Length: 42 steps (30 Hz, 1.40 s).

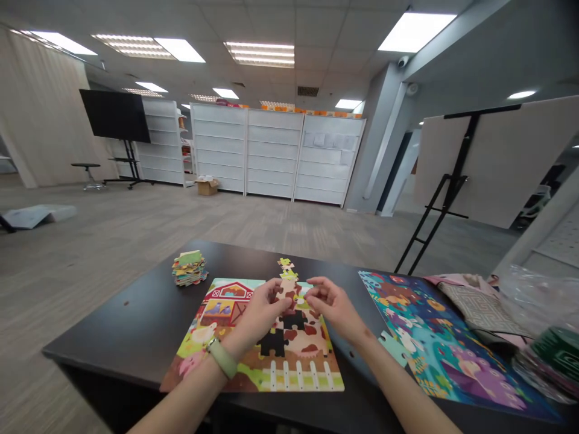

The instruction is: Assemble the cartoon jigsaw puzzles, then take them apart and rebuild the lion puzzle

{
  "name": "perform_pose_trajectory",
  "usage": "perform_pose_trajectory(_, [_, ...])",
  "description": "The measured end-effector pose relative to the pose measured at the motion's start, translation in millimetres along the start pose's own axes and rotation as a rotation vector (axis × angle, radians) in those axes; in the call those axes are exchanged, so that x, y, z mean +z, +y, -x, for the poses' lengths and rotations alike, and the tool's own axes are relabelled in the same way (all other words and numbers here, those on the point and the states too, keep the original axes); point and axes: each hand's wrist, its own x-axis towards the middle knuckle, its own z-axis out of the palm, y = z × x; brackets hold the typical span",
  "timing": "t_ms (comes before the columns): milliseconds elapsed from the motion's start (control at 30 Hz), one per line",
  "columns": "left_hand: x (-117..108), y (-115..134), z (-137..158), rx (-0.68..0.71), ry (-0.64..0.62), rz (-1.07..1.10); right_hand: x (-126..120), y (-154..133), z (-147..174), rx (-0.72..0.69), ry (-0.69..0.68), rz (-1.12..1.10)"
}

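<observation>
My left hand (266, 306) is over the upper middle of a farm jigsaw puzzle (301, 377), its thumb and fingers closed on a brown-spotted cow puzzle piece (286, 290). Just right of it, my right hand (333, 303) hovers at the puzzle's right edge with fingers bent and apart; I see nothing held in it. Black gaps (272, 344) show in the cow's body. Beyond the top edge lie a few loose puzzle pieces (286, 264). A red barn, a chicken and a white fence appear on the joined part.
A stack of puzzle pieces (189, 269) stands at the dark table's (131, 325) back left. On the right lies a blue sea-themed puzzle (434, 343), beside a patterned bag (479, 304) and clear plastic wrapping (538, 295). An easel board (493, 157) stands beyond.
</observation>
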Motion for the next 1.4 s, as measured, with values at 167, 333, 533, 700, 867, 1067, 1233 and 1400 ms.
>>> perform_pose_trajectory(167, [11, 1, -1, 0.007, 0.020, 0.015, 9, 5, 0, -0.004, -0.074, -0.082])
perform_pose_trajectory(333, [-12, 1, 6, 0.088, -0.005, -0.559, 0, 7, -4, -0.027, 0.033, 0.052])
perform_pose_trajectory(533, [-24, -12, 16, 0.139, -0.224, -0.811, -1, 6, 0, -0.076, -0.112, 0.468])
perform_pose_trajectory(700, [-12, -14, 15, 0.134, -0.311, -0.914, 2, 11, 1, -0.067, -0.135, 0.513])
perform_pose_trajectory(867, [-13, -14, 15, 0.137, -0.290, -0.922, 5, 8, -1, -0.117, -0.195, 0.642])
perform_pose_trajectory(1067, [-15, -12, 16, 0.182, -0.270, -0.935, 12, 9, 2, -0.134, -0.178, 0.772])
perform_pose_trajectory(1233, [-17, -7, 15, 0.178, -0.285, -0.982, 14, 11, 4, -0.129, -0.168, 0.769])
perform_pose_trajectory(1400, [-24, -10, 13, 0.203, -0.261, -1.024, 7, 11, 4, -0.145, -0.160, 0.736])
